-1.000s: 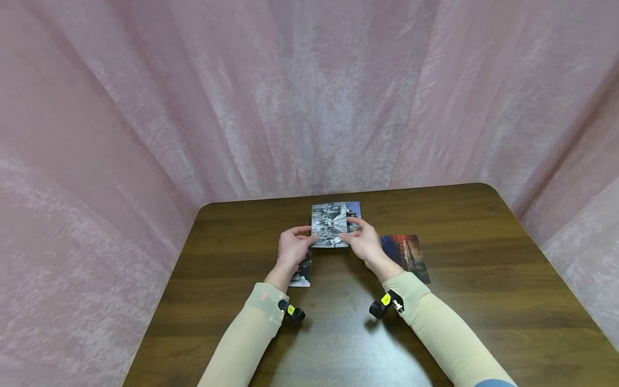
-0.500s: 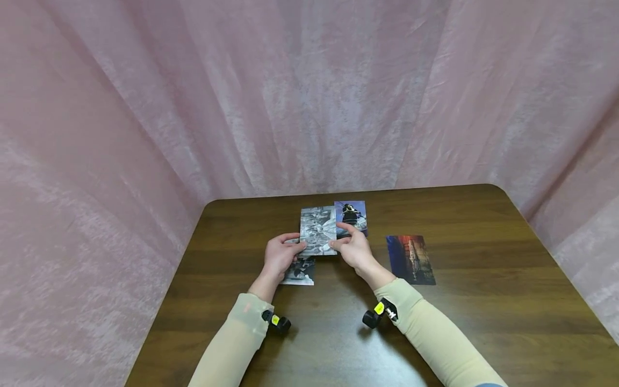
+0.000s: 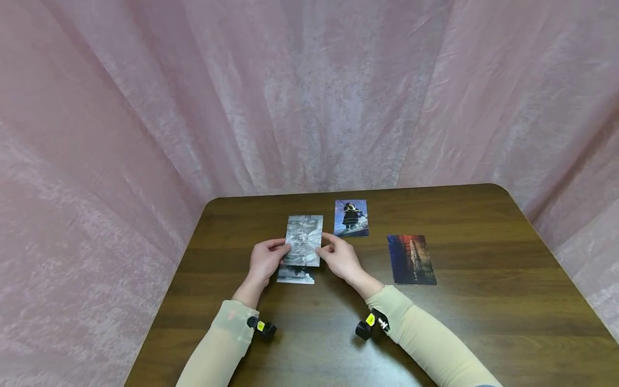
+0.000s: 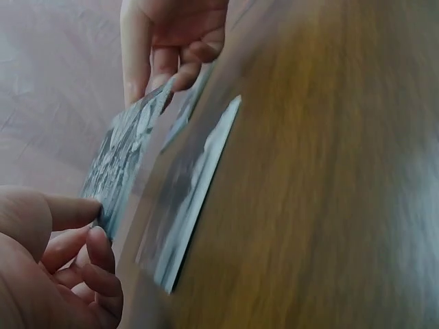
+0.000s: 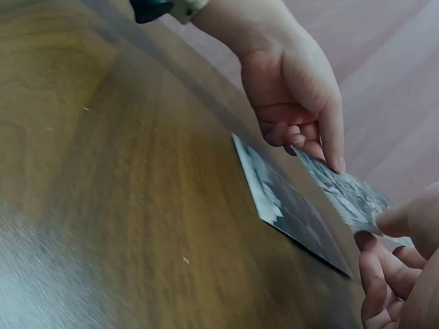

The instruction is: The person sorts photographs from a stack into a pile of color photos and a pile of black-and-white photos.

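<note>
Since a second ago we see both hands carry the grey photo (image 3: 303,240) back from the far middle of the table (image 3: 483,322) toward the near left, which uncovers the purple photo (image 3: 351,217) it had been held over. That purple photo lies flat by the far edge, well apart from the hands. We note the left hand (image 3: 264,260) pinching the grey photo's left edge between thumb and curled fingers, and the right hand (image 3: 340,259) pinching its right edge the same way. The wrist views show the grey photo lifted off the wood, tilted, with only the fingertips on its edges. Directly beneath it another black-and-white photo (image 3: 296,274) lies flat on the table, its near end showing past the held one in the head view; the two do not touch, as far as the wrist views show. To the right, near the right forearm, a dark red and blue photo (image 3: 411,259) lies flat, apart from the rest. A pink curtain (image 3: 309,97) hangs behind and around the table.
</note>
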